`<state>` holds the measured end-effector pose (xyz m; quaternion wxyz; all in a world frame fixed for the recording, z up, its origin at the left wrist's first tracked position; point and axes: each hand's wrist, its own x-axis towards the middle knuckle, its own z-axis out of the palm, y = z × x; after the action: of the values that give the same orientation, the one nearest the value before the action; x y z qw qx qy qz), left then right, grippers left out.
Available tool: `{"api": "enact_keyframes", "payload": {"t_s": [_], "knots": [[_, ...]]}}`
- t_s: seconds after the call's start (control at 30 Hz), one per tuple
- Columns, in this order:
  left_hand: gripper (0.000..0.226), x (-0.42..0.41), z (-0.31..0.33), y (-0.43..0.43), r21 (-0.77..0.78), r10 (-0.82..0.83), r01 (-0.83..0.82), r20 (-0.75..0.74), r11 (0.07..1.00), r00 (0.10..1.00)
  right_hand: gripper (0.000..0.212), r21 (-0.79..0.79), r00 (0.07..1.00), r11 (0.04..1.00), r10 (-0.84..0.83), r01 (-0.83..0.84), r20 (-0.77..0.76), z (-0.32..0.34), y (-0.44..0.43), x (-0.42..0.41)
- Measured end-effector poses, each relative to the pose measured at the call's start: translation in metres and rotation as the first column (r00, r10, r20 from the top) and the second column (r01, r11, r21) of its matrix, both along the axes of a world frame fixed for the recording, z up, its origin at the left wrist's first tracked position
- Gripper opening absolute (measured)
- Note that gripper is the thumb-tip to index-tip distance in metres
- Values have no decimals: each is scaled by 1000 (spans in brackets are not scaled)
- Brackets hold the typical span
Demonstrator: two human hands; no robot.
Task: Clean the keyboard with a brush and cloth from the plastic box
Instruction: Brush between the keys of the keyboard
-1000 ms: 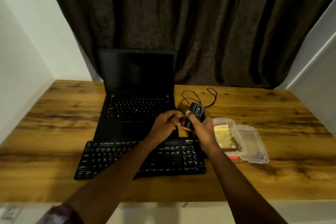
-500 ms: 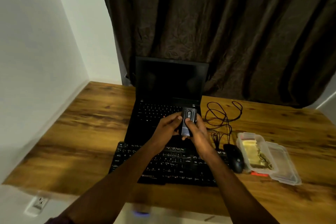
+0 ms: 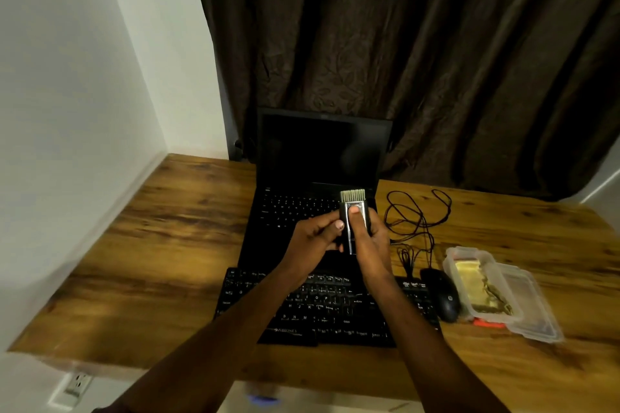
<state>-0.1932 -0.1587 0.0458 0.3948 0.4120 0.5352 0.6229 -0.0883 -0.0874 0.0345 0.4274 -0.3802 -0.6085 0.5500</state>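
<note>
At the far left a wall socket (image 3: 75,386) sits below the edge of the wooden counter (image 3: 161,245). Moving right, an open laptop (image 3: 322,151) with a dark screen stands at the back. The black keyboard (image 3: 335,308), the thing to be cleaned, lies flat in front of it, near the counter's front edge. Its front lip reads "ZEBRONICS", and we can pick out key legends such as H, J, K, L and B, N, M.

Above the gap between laptop and keyboard, both hands meet on the brush (image 3: 345,211). The left hand (image 3: 312,241) pinches the side of its dark body. The right hand (image 3: 370,245) wraps round it from the other side, with the thumb pressed on the front panel. Pale bristles (image 3: 352,196) stick out of the top end, pointing away from us.

We judge the brush is out of the box and being readied, and no sweeping has begun. The next move calls for turning the bristles down and lowering them onto the key rows, probably in one hand while the other steadies the keyboard.

Further right a loose black cable (image 3: 407,256) trails across the counter to a black mouse (image 3: 443,298). Its round logo looks like "hp", though it is too small to be sure. Just beside the mouse, the clear plastic box (image 3: 451,253) stands open with its lid (image 3: 536,315) at its right side. A yellowish cloth (image 3: 468,282) lies inside the box.
</note>
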Motion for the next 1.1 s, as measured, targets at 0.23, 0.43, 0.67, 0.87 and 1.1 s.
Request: {"api": "enact_keyframes", "payload": {"t_s": [0.23,0.43,0.67,0.87,1.1], "knots": [[27,2,-3,6,-32,34,-33,35,999,999,36,-31,999,999,33,-33,7,-6,1,3],[24,-27,-26,-9,-113,179,-201,-183,973,967,25,-46,974,985,171,-166,149,-16,1,11],[39,-118,-65,-108,-308,53,-273,-570,911,820,34,28,918,960,259,-279,300,-37,-19,-10],[130,-147,-79,-147,-554,-284,-166,-634,816,720,35,89,896,956,226,-279,383,-47,-48,-49],[158,-158,-94,-143,-632,-539,-92,-719,769,439,33,121,895,964,169,-238,413,-48,-77,-75]]}}
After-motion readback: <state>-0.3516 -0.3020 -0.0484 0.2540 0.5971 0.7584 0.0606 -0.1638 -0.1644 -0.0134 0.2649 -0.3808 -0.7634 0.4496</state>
